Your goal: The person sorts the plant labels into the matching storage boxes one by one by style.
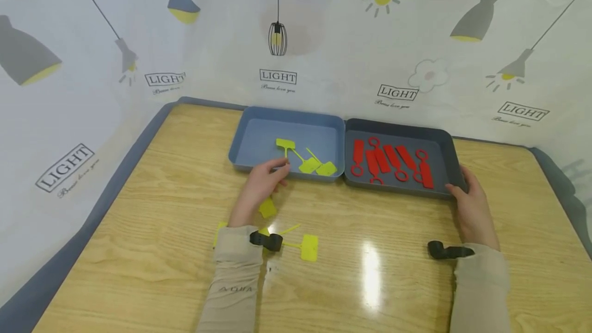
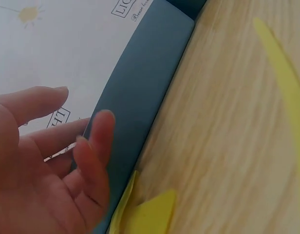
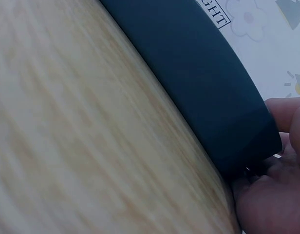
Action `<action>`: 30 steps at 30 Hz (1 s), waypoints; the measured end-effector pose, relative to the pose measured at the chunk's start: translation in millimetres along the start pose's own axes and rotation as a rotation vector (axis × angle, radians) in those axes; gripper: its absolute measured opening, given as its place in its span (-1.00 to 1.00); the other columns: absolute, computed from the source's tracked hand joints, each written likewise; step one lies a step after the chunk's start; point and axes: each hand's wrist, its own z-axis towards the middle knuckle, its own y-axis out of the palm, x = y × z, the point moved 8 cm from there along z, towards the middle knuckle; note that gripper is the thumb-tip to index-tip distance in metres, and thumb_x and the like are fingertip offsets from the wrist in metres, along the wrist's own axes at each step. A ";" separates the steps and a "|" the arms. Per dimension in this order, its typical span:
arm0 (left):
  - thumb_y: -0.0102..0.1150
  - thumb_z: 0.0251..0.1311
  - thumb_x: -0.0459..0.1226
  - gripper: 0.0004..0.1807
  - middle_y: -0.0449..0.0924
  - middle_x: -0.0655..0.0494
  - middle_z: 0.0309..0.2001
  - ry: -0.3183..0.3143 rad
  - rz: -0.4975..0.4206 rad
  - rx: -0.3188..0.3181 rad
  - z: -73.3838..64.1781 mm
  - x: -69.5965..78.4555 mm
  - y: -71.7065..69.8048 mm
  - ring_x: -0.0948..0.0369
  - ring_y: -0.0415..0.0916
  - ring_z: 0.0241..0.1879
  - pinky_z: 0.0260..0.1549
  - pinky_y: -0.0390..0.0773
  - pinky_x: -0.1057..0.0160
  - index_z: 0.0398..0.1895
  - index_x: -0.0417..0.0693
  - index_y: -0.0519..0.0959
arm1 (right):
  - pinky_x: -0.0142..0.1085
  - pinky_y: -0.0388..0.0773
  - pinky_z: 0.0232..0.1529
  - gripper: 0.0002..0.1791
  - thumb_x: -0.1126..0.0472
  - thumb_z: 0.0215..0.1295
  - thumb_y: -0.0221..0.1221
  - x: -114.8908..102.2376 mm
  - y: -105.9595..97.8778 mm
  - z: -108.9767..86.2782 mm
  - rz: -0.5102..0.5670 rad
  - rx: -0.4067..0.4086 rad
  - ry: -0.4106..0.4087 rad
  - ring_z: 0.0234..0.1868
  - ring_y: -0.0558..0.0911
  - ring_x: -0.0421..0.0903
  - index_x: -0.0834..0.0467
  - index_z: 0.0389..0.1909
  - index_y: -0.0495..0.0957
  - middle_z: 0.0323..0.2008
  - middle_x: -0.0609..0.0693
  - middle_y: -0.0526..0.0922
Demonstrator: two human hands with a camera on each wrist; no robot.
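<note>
My left hand (image 1: 259,183) is at the front edge of the blue tray (image 1: 256,137), its fingertips over the rim beside yellow flag-shaped cable tags (image 1: 327,169) lying inside. In the left wrist view, thumb and fingers stand apart, loosely bent, with nothing seen between them. At the right front corner of the dark grey tray (image 1: 440,155), my right hand (image 1: 475,212) grips the wall, thumb over the rim. Several red ring-ended tags (image 1: 427,174) lie in that tray. The right wrist view shows the fingers around the corner of the tray.
More yellow tags lie on the wooden table (image 1: 361,220): one yellow tag (image 1: 267,208) under the left hand, another (image 1: 309,247) nearer me, others partly hidden by the left wrist. Both trays stand side by side near the printed backdrop (image 1: 324,66).
</note>
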 end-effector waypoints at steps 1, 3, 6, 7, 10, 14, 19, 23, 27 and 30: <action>0.00 0.21 -0.01 -0.50 0.59 -0.03 -0.28 0.000 0.009 -0.004 0.1 0.8 0.3 0.01 0.49 -0.41 -0.48 0.49 0.14 0.20 0.09 0.35 | -0.22 -0.24 0.31 -0.34 0.15 0.33 -0.04 -0.9 0.3 0.0 0.006 -0.002 -0.003 0.34 -0.18 -0.20 -0.12 0.37 -0.09 0.37 -0.16 -0.15; -0.02 0.22 -0.01 -0.50 0.58 -0.03 -0.29 0.000 0.028 -0.010 -0.2 2.2 1.0 0.01 0.49 -0.41 -0.48 0.49 0.14 0.21 0.07 0.34 | -0.24 -0.24 0.31 -0.34 0.17 0.33 -0.05 -2.4 0.7 0.4 0.012 -0.004 -0.008 0.34 -0.18 -0.20 -0.11 0.37 -0.09 0.38 -0.15 -0.15; -0.03 0.23 -0.02 -0.49 0.57 -0.01 -0.27 0.000 0.046 -0.020 -1.2 4.2 2.5 0.03 0.49 -0.40 -0.49 0.49 0.14 0.23 0.06 0.31 | -0.25 -0.23 0.31 -0.34 0.18 0.32 -0.04 -3.5 1.0 1.1 0.014 -0.004 -0.006 0.34 -0.18 -0.21 -0.11 0.37 -0.09 0.38 -0.15 -0.15; -0.04 0.23 -0.01 -0.48 0.56 0.00 -0.26 -0.003 0.049 -0.024 -1.6 4.4 3.1 0.03 0.49 -0.40 -0.49 0.48 0.14 0.24 0.06 0.30 | -0.24 -0.23 0.31 -0.34 0.18 0.32 -0.04 -3.6 1.0 1.1 0.012 -0.005 -0.005 0.34 -0.18 -0.20 -0.11 0.37 -0.09 0.38 -0.15 -0.16; -0.04 0.22 0.00 -0.47 0.56 0.00 -0.25 -0.011 0.043 -0.027 -2.5 4.6 3.6 0.02 0.48 -0.41 -0.50 0.48 0.14 0.25 0.07 0.29 | -0.25 -0.23 0.31 -0.34 0.18 0.32 -0.04 -3.5 0.9 1.6 0.016 -0.002 0.002 0.34 -0.18 -0.21 -0.12 0.37 -0.09 0.38 -0.16 -0.16; -0.05 0.22 0.04 -0.45 0.54 0.02 -0.21 -0.011 0.064 -0.032 -2.8 4.3 4.2 0.05 0.48 -0.39 -0.48 0.48 0.16 0.25 0.07 0.28 | -0.24 -0.22 0.31 -0.34 0.17 0.33 -0.05 -3.6 1.0 2.5 0.003 -0.003 -0.007 0.34 -0.17 -0.20 -0.10 0.37 -0.10 0.38 -0.14 -0.15; -0.12 0.23 0.09 -0.42 0.39 0.18 0.04 0.011 0.134 -0.055 -4.8 6.9 7.1 0.15 0.51 -0.27 -0.41 0.50 0.17 0.27 0.11 0.24 | -0.27 -0.21 0.31 -0.34 0.19 0.32 -0.04 -3.8 1.4 2.3 0.023 -0.004 -0.016 0.34 -0.15 -0.21 -0.09 0.37 -0.08 0.38 -0.13 -0.13; -0.13 0.22 0.11 -0.42 0.37 0.20 0.07 0.013 0.144 -0.050 -6.4 7.1 7.3 0.17 0.51 -0.26 -0.39 0.50 0.15 0.27 0.14 0.24 | -0.31 -0.21 0.30 -0.34 0.20 0.32 -0.03 -4.6 1.2 0.6 0.047 -0.006 -0.021 0.33 -0.14 -0.22 -0.08 0.37 -0.07 0.37 -0.13 -0.12; -0.12 0.21 0.12 -0.43 0.42 0.19 0.00 0.012 0.143 -0.049 -6.9 5.8 7.0 0.17 0.52 -0.29 -0.42 0.49 0.14 0.27 0.18 0.25 | -0.30 -0.21 0.30 -0.35 0.20 0.32 -0.04 -4.4 1.3 -1.3 0.046 -0.011 -0.020 0.34 -0.14 -0.21 -0.07 0.37 -0.07 0.38 -0.12 -0.12; -0.13 0.21 0.12 -0.43 0.49 0.14 -0.09 0.017 0.150 -0.066 -6.7 5.4 7.3 0.13 0.51 -0.34 -0.44 0.48 0.13 0.27 0.20 0.24 | -0.27 -0.22 0.31 -0.35 0.19 0.33 -0.05 -3.8 1.1 -2.4 0.026 -0.010 -0.019 0.34 -0.16 -0.20 -0.07 0.37 -0.08 0.38 -0.12 -0.13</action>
